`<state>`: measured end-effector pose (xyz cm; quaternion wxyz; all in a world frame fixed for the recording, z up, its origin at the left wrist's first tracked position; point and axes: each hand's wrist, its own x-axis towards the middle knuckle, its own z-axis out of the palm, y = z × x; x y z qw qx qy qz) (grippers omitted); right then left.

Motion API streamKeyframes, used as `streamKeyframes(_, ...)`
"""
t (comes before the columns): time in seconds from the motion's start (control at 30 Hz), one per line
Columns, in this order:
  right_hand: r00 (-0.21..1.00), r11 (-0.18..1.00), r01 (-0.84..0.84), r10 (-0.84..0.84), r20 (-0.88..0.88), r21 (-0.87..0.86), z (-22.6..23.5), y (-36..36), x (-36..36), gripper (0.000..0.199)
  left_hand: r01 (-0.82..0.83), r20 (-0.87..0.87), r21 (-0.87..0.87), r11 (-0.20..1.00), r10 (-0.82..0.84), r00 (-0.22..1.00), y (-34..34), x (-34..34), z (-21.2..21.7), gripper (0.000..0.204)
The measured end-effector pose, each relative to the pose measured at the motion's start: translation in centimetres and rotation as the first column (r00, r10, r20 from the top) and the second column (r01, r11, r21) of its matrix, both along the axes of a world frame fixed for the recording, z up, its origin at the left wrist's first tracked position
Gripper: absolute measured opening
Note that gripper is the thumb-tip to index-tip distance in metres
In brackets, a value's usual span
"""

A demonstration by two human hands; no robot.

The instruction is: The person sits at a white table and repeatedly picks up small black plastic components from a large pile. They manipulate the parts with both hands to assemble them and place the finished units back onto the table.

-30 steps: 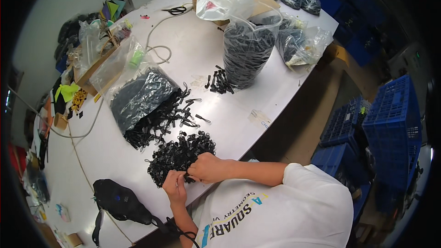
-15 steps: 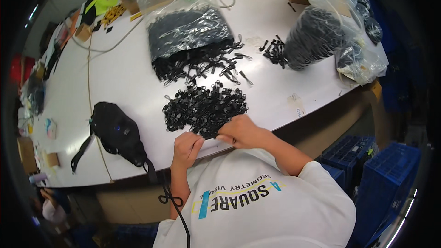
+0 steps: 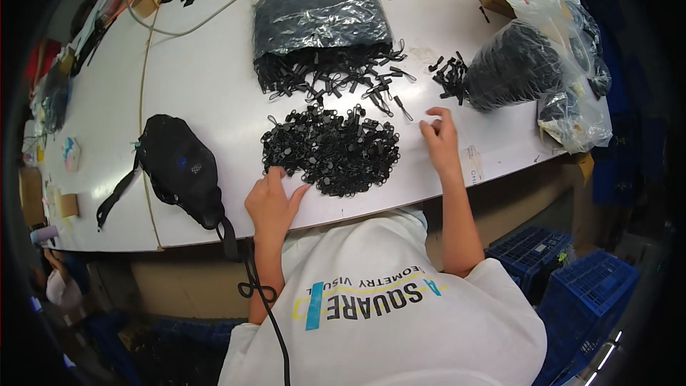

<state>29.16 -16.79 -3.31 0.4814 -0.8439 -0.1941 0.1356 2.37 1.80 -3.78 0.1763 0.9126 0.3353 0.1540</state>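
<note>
A heap of small black plastic pieces [image 3: 336,151] lies on the white table in front of me. At its left edge is my left hand [image 3: 271,204], thumb spread from the fingers, whose tips reach the nearest pieces; no held thing shows. My right hand [image 3: 441,139] is over the table to the right of the heap, thumb and forefinger apart, with nothing visible between them. Close by its fingertips lies a loose black cord pull [image 3: 403,108] with a thin loop. More such pulls spill from the mouth of a clear plastic bag [image 3: 321,21] beyond the heap.
A second filled plastic bag [image 3: 516,64] stands at the right, with black pulls [image 3: 450,77] beside it. A black mesh pouch [image 3: 179,168] with a cord lies to the left. Blue crates [image 3: 589,286] stand below the table's right edge.
Both hands, earlier together with closed fingers at the heap's near edge, have separated. My left moved to the heap's left side; my right went right and farther out. The view shifted slightly too.
</note>
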Motion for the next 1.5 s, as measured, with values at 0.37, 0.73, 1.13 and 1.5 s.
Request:
streamKeyframes(0.37, 0.834, 0.843, -0.535, 0.538, 0.121, -0.058, 3.2, 3.3, -7.1, 0.010, 0.013, 0.000, -0.079, 0.997, -0.013, 1.000, 0.6, 0.0, -0.4, 0.019)
streamKeyframes(0.73, 0.763, 0.764, -0.645, 0.641, 0.081, 0.023, 3.0, 3.6, -9.5, 0.007, 0.035, -0.036, 0.010, 0.999, -0.034, 0.999, 0.6, 0.7, 0.3, 0.010)
streamKeyframes(1.13, 0.676, 0.741, -0.670, 0.586, 0.446, 0.043, 1.8, 5.7, -11.2, 0.017, 0.292, 0.393, -0.889, 0.352, 0.261, 0.882, 0.1, 0.4, 2.0, 0.007)
streamKeyframes(1.5, 0.518, 0.719, -0.693, 0.539, 0.664, -0.042, 1.3, 5.6, -11.5, 0.012, 0.269, 0.377, -0.817, 0.510, 0.119, 0.919, -1.0, 1.3, 1.5, 0.007)
